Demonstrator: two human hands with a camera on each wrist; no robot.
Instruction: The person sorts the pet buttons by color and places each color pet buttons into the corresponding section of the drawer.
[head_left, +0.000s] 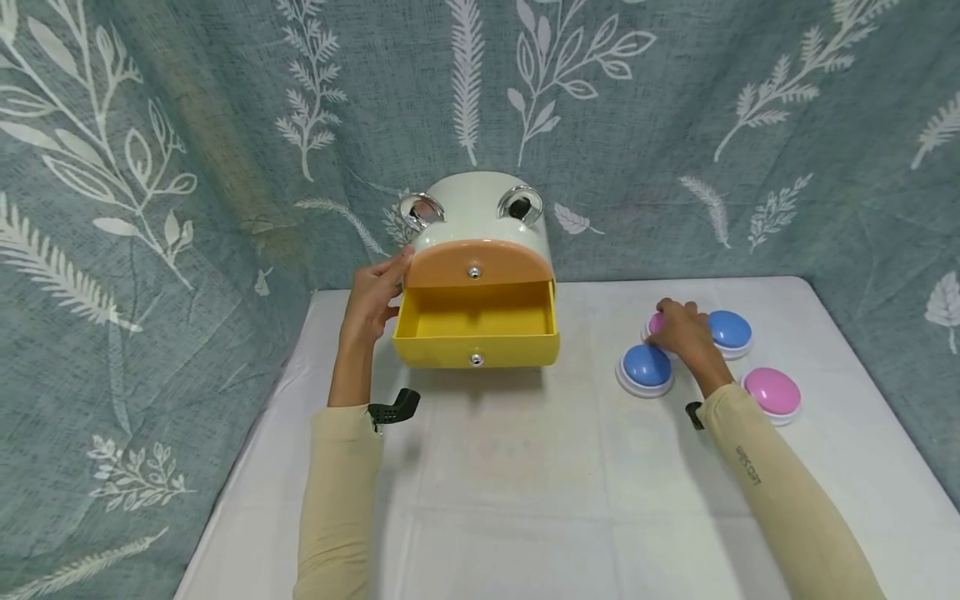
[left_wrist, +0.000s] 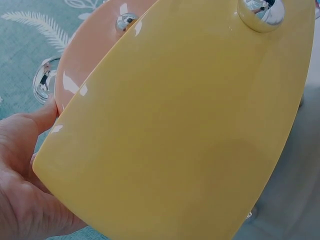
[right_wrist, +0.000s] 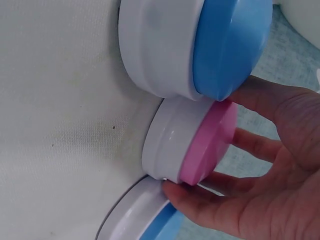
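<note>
A white drawer box [head_left: 480,200] with two chrome ring eyes stands at the back of the table, its orange upper drawer [head_left: 480,260] shut. Its yellow lower drawer [head_left: 476,350] is pulled out with nothing inside. My left hand [head_left: 371,296] rests against the box's left side, a fingertip by the orange front; the yellow front hides some fingers in the left wrist view. On the right, my right hand [head_left: 684,333] grips a pink-topped push button [right_wrist: 212,145] by its sides. A blue-topped button [right_wrist: 232,50] adjoins it, the thumb close to its rim.
Another blue button [head_left: 727,329] lies just right of my right hand, and a blue one [head_left: 647,367] nearer front left. A second pink button [head_left: 772,392] sits by the right forearm. A patterned curtain [head_left: 637,150] rises behind the white table [head_left: 517,500].
</note>
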